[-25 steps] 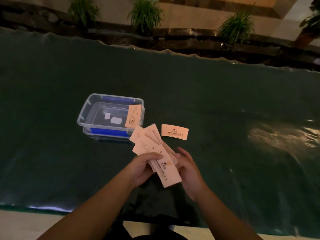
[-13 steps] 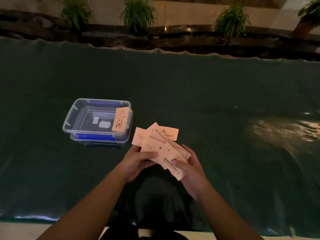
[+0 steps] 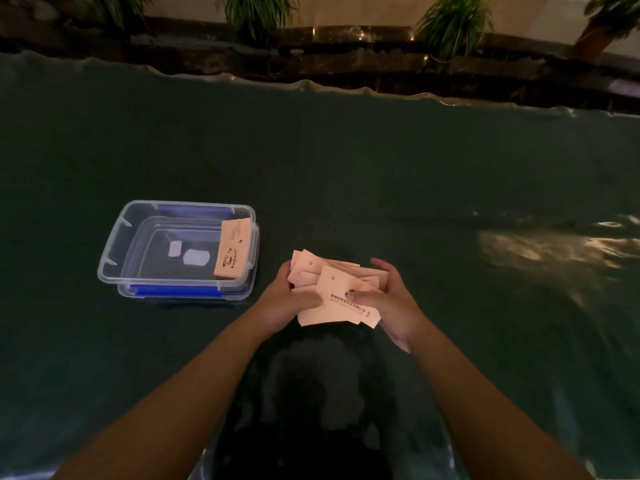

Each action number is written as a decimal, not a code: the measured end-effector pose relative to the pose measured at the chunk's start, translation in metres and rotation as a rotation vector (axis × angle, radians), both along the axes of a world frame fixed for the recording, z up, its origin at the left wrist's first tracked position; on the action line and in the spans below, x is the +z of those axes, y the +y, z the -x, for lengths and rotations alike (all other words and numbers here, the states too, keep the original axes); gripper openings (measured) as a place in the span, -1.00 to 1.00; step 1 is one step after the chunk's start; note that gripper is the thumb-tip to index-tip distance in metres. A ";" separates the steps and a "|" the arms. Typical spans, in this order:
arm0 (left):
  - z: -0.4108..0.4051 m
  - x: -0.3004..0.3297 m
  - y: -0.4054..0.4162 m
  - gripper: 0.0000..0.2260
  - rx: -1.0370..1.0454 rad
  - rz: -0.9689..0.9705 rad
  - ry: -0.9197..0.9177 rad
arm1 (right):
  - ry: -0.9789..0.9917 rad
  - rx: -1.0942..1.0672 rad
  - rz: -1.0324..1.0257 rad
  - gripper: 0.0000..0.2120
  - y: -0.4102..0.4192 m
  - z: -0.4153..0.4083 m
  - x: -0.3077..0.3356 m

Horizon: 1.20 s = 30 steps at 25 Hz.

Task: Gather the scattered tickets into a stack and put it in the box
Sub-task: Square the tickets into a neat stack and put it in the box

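Note:
A loose bunch of pale pink tickets (image 3: 334, 289) is held between both hands just above the dark green table. My left hand (image 3: 287, 301) grips its left side and my right hand (image 3: 389, 299) cups its right side, thumb on top. The tickets are fanned and uneven. A clear plastic box (image 3: 114, 252) with blue clips sits to the left of my hands. One ticket (image 3: 232, 249) leans against the box's inner right wall.
The dark green cloth (image 3: 346, 168) covers the whole table, with a bright reflection at the right. Potted plants (image 3: 453, 20) stand on a dark ledge beyond the far edge. The table's near edge lies below my forearms.
The single ticket that lay on the cloth beyond my hands is now in the bunch. My hands have closed in from both sides, pushing the fanned tickets closer together.

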<state>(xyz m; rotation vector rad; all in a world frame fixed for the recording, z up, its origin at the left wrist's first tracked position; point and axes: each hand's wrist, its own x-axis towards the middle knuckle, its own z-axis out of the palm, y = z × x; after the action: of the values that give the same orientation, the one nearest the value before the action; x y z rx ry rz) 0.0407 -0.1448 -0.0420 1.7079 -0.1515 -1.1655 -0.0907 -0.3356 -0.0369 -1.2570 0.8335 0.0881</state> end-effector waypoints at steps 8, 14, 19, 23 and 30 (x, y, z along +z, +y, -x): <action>-0.032 -0.018 -0.037 -0.32 0.118 -0.297 0.074 | 0.220 -0.004 0.059 0.01 -0.005 -0.056 -0.011; -0.039 -0.025 -0.055 -0.25 0.140 -0.402 0.058 | 0.463 0.005 0.167 0.04 -0.005 -0.076 -0.010; -0.032 -0.033 -0.060 -0.18 0.113 -0.426 0.007 | 0.417 0.105 0.172 0.02 -0.006 -0.070 -0.014; -0.025 -0.015 -0.057 -0.38 0.110 -0.397 -0.009 | 0.376 0.106 0.171 -0.01 -0.004 -0.067 -0.017; -0.028 -0.005 -0.033 -0.67 0.063 -0.288 0.228 | 0.404 0.134 -0.169 -0.46 -0.005 -0.034 -0.016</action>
<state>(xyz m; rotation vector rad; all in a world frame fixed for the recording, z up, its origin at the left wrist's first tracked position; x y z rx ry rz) 0.0692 -0.1778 -0.0473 1.7963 0.2192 -1.3746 -0.0565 -0.3408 -0.0529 -1.1495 1.0625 0.5233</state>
